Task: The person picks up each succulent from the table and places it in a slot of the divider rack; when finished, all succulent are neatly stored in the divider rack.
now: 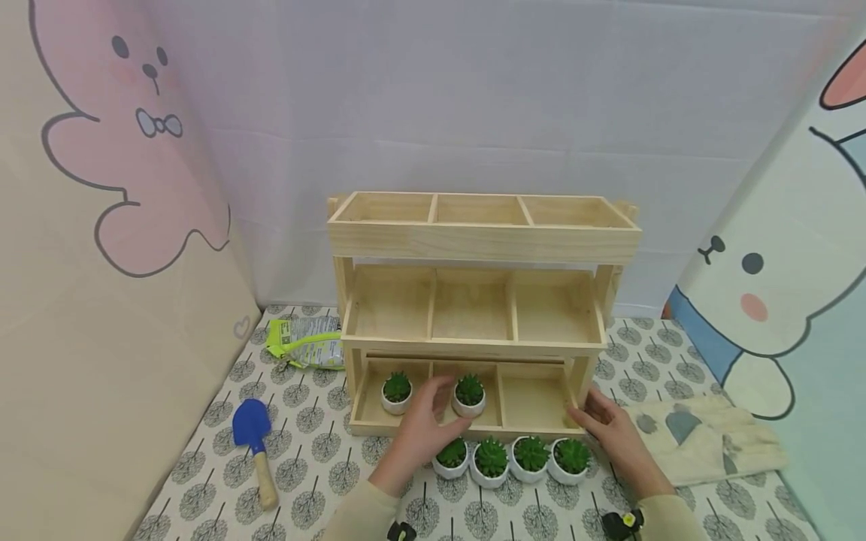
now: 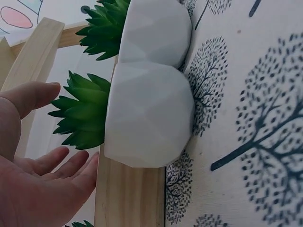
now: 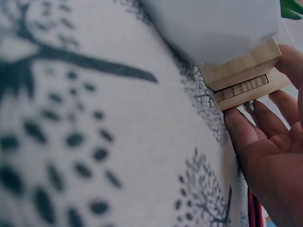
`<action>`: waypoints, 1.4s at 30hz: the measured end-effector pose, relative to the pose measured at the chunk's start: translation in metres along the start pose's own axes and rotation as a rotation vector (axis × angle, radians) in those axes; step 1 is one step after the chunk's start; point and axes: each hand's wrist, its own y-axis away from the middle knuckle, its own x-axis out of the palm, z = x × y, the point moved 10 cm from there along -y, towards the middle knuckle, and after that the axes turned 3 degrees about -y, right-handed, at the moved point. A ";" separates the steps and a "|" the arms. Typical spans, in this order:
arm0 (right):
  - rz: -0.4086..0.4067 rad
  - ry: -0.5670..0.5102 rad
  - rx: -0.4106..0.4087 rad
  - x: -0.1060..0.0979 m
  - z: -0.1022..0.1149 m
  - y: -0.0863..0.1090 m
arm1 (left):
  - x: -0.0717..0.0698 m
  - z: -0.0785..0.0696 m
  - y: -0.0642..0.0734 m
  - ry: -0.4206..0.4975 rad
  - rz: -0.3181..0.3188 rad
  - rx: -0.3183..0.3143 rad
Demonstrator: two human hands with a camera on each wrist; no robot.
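Observation:
A three-tier wooden plant shelf has trays split into compartments. My left hand reaches over the front of its bottom tray, thumb and fingers spread beside a potted succulent in the middle compartment. Another small succulent in a white pot sits in the left compartment. At the bottom tray's right end, my right hand holds the wood, its thumb on one side and fingers on the other. Several more succulents in white faceted pots stand in a row before the shelf.
On the left lies a blue trowel with a wooden handle. A green and grey packet lies behind it, beside the shelf. Folded pale cloth rests at the right. Printed fabric walls enclose the tree-patterned tablecloth.

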 end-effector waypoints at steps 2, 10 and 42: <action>0.000 0.001 -0.004 0.000 0.000 0.000 | -0.001 0.001 0.004 0.026 -0.005 0.001; 0.001 0.007 -0.009 0.000 0.001 0.000 | -0.003 0.010 0.019 0.123 -0.027 -0.039; 0.005 -0.004 0.009 0.003 0.003 0.002 | -0.010 0.026 0.063 0.098 -0.104 -0.111</action>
